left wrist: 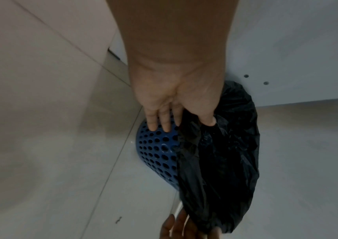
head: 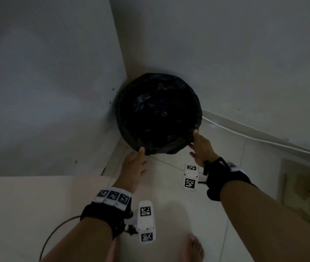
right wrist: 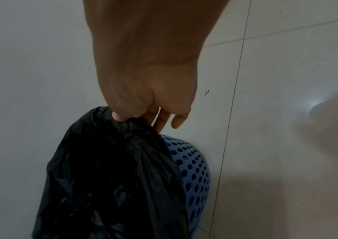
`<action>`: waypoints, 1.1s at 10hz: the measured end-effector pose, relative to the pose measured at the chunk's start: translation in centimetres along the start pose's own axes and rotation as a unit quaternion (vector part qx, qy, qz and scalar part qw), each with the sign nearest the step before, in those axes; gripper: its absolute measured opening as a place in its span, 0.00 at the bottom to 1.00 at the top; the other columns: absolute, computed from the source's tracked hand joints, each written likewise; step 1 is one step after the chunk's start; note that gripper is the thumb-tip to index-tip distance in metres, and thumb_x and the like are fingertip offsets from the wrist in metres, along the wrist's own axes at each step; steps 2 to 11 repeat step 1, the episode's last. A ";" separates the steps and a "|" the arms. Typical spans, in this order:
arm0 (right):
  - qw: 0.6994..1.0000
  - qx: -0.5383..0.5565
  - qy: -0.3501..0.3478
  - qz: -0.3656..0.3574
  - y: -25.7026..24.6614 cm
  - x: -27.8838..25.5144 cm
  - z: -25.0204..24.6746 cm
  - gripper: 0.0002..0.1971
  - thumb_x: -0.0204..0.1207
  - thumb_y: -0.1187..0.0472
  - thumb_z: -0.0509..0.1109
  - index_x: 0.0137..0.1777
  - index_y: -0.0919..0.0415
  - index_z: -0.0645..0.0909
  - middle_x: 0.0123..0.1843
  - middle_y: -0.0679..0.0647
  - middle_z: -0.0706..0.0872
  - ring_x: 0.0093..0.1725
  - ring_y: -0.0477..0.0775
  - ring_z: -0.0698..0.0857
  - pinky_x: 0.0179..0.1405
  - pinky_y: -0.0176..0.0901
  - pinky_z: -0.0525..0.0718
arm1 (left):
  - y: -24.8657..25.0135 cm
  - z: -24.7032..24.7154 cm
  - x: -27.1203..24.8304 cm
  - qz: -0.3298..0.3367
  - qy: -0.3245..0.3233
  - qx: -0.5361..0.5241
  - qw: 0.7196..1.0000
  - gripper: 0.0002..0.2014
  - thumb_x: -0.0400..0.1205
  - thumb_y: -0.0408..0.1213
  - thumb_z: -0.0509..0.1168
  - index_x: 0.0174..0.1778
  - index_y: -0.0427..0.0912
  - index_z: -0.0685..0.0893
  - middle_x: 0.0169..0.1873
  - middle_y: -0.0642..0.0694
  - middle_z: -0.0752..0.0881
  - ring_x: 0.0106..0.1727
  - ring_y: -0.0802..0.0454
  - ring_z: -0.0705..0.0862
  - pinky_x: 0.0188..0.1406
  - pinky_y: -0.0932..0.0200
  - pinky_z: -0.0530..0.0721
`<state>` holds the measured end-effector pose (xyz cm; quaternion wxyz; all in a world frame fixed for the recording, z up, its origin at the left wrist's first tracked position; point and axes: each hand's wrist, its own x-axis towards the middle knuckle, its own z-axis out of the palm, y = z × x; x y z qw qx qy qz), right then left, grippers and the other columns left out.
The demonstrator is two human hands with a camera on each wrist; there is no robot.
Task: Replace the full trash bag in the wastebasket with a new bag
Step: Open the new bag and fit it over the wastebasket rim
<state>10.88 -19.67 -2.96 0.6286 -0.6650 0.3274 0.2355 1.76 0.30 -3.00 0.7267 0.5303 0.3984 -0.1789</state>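
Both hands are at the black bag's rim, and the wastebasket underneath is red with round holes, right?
Not red: the wastebasket is blue with round holes, as both wrist views show. Left hand and right hand are indeed at the black bag's rim.

so the wastebasket (left wrist: 155, 155) sat on the floor (head: 171, 195) right in the corner, a panel (head: 46, 91) to its left and the wall (head: 226, 53) behind it. the trash bag (head: 158, 114) sat inside it, with its edge folded out over the rim. left hand (head: 134, 167) was at the near-left side, thumb on the bag edge and fingers (left wrist: 167, 119) lying against the basket wall below. right hand (head: 201, 148) was at the near-right side, pinching the bag edge. a cable (head: 245, 135) ran along the wall base to the right, and a bare foot (head: 194, 248) stood on the floor well in front of the basket
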 end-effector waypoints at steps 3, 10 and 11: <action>0.993 -0.113 0.010 -0.020 -1.3 -1.4 -0.9 0.33 0.84 0.38 0.51 0.60 0.71 0.80 0.59 0.68 0.84 0.60 0.67 0.81 0.54 0.49 0.77 | -1.1 -1.4 -4.3 -0.042 0.022 0.034 0.998 0.16 0.86 0.45 0.60 0.69 0.45 0.73 0.61 0.43 0.82 0.58 0.46 0.83 0.54 0.52 0.79; 0.993 -0.113 0.010 -0.020 -1.3 -1.4 -0.9 0.33 0.84 0.38 0.51 0.60 0.71 0.80 0.59 0.68 0.84 0.60 0.67 0.81 0.54 0.49 0.77 | -1.1 -1.4 -4.3 -0.042 0.022 0.034 0.998 0.16 0.86 0.45 0.60 0.69 0.45 0.73 0.61 0.43 0.82 0.58 0.46 0.83 0.54 0.52 0.79; 0.993 -0.113 0.010 -0.020 -1.3 -1.4 -0.9 0.33 0.84 0.38 0.51 0.60 0.71 0.80 0.59 0.68 0.84 0.60 0.67 0.81 0.54 0.49 0.77 | -1.1 -1.4 -4.3 -0.042 0.022 0.034 0.998 0.16 0.86 0.45 0.60 0.69 0.45 0.73 0.61 0.43 0.82 0.58 0.46 0.83 0.54 0.52 0.79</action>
